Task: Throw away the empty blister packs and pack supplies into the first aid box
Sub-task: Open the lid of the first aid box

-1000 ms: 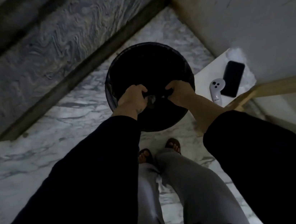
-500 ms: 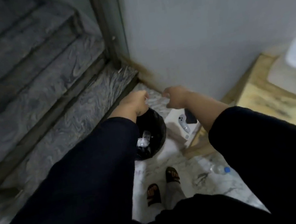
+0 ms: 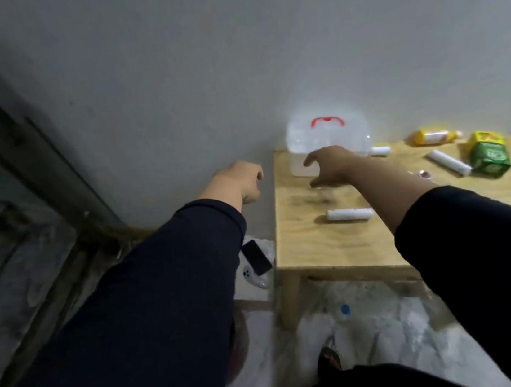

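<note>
One white roll (image 3: 349,214): flat on the wooden table (image 3: 320,249), nearer its front edge.
First aid box (image 3: 311,137): clear, red handle on top, at the table's back left corner by the wall.
Right hand (image 3: 328,167): fingers spread, holding nothing, just in front of the box.
Left hand (image 3: 239,182): fingers curled in, holding nothing, in the air left of the table.
Green carton (image 3: 490,157): on the table's right side.

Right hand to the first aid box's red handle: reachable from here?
Probably yes. The right hand hovers open just in front of the first aid box on the wooden table, and nothing stands between it and the red handle on top.
</note>
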A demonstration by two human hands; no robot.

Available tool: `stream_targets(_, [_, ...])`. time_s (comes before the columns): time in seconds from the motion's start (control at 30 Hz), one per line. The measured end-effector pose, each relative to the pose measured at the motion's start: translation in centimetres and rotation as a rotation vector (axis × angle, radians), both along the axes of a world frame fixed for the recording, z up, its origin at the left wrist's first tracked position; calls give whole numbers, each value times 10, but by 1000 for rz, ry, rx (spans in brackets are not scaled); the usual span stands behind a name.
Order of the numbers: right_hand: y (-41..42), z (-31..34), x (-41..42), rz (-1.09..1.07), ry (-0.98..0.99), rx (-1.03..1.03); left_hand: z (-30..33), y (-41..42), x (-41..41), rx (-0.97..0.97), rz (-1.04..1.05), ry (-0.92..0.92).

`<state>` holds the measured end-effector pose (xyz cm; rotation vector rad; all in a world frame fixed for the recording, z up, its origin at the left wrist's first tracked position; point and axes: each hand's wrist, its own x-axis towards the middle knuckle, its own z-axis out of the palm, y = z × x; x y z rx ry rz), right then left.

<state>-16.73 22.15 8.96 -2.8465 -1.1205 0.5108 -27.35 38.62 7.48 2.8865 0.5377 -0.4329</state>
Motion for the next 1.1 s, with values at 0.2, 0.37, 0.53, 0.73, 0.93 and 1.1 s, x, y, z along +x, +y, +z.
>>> stream_targets(0.2, [-67,-4,64,-160,-71,-14,5,-54,90,217,-225,-88])
stream_targets(0.37, [-72,-22,110,-153,-88,19,-16,-67,150,270,-262,-128])
stream_targets(0.53, [-55,-54,136,-63,-136,24,-39,-57,179,160,-180,-129])
stream_targets(0.73, [-28,-93,147,4,-276,75,-69,-37,188,37,-85,-218])
stream_targets(0.93, [-10,-110,144,-9,-416,15,-91,-34,192,152,-106,-316])
stream_targets(1.1, [-9,-107,144,12,-427,-5,-88,-33,191,163,-122,-312])
